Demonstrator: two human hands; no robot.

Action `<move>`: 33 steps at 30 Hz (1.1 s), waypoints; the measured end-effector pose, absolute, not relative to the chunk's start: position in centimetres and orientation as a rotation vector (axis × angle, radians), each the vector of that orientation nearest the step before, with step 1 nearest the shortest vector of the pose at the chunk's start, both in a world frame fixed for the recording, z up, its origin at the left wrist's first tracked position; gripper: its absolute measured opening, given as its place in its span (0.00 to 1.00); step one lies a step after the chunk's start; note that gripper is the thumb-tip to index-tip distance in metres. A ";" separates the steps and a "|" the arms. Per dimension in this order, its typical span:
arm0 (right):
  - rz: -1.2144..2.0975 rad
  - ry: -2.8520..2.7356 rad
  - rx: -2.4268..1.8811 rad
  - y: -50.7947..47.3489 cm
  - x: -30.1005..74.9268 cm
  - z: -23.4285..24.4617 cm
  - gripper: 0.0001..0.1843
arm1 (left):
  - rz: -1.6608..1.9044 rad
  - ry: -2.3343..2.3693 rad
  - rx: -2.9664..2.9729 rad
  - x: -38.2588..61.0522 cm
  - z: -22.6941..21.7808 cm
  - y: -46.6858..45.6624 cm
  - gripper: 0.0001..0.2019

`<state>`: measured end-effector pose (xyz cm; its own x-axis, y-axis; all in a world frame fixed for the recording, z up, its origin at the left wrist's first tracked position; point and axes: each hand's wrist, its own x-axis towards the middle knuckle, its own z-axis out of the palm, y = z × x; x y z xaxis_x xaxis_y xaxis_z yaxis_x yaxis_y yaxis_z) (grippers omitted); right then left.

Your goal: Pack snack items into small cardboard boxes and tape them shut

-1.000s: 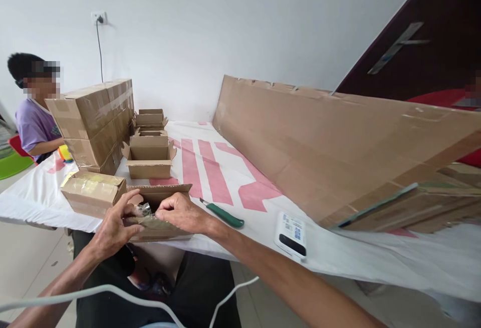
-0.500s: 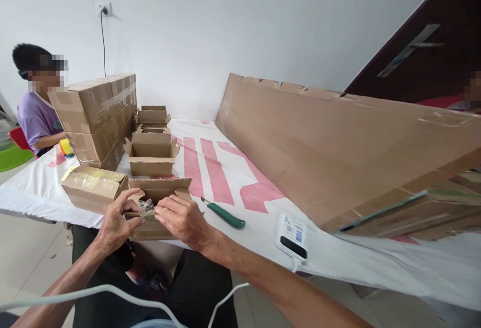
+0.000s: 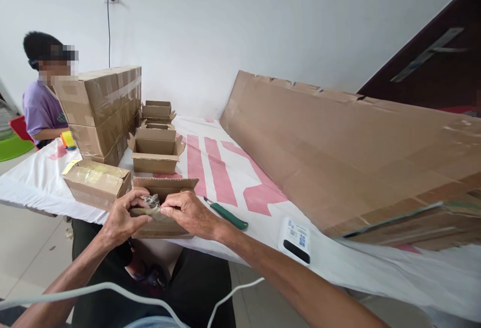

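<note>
A small open cardboard box sits at the near edge of the white table cloth. My left hand and my right hand meet over its front edge, and both pinch a small crumpled clear plastic packet between thumbs and fingers. The box's back flap stands up behind the packet. A taped shut box lies just left of my left hand. A green-handled knife rests on the cloth to the right of my right hand.
Stacked sealed cartons and several open small boxes stand further back on the left. A long flat cardboard carton runs along the right. A white device lies near the front edge. Another person sits at far left.
The view has shifted a little to the right and down. Both hands stay on the packet at the box's front edge, with fingers slightly readjusted.
</note>
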<state>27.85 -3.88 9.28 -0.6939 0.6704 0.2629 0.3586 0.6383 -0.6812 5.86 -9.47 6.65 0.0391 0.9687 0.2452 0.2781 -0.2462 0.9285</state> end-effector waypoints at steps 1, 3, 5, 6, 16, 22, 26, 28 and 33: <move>0.840 -2.363 -0.814 -3.8 27.8 9.3 0.13 | 1.217 1.283 1.610 5.8 6.7 -9.4 0.21; 0.798 -2.382 -0.824 -3.8 27.6 9.2 0.13 | 1.188 1.288 1.622 5.8 6.9 -9.3 0.16; 0.720 -2.401 -0.822 -3.7 27.5 8.9 0.13 | 1.193 1.305 1.645 5.8 6.9 -9.2 0.12; 0.683 -2.409 -0.819 -3.7 27.4 8.7 0.13 | 1.194 1.316 1.656 5.8 6.9 -9.2 0.11; 0.455 -2.564 -0.947 -3.9 27.4 8.9 0.16 | 1.155 1.329 1.667 5.5 7.0 -9.0 0.10; 0.364 -2.700 -0.947 -4.7 27.5 9.7 0.10 | 1.173 1.265 1.576 5.7 7.7 -9.4 0.14; 0.278 -2.744 -0.900 -4.8 27.6 9.7 0.10 | 1.191 1.252 1.526 6.1 8.2 -9.5 0.16; 0.242 -2.743 -0.880 -4.8 27.6 9.6 0.10 | 1.192 1.233 1.538 6.3 8.6 -9.4 0.17; 0.175 -2.706 -0.863 -4.7 27.8 9.3 0.07 | 1.288 1.202 1.731 7.0 9.1 -9.6 0.15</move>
<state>27.75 -4.69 9.26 -0.7764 0.5822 0.2413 0.5463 0.8126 -0.2029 6.98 -9.61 9.14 0.0927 0.9327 0.3485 0.2835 -0.3602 0.8888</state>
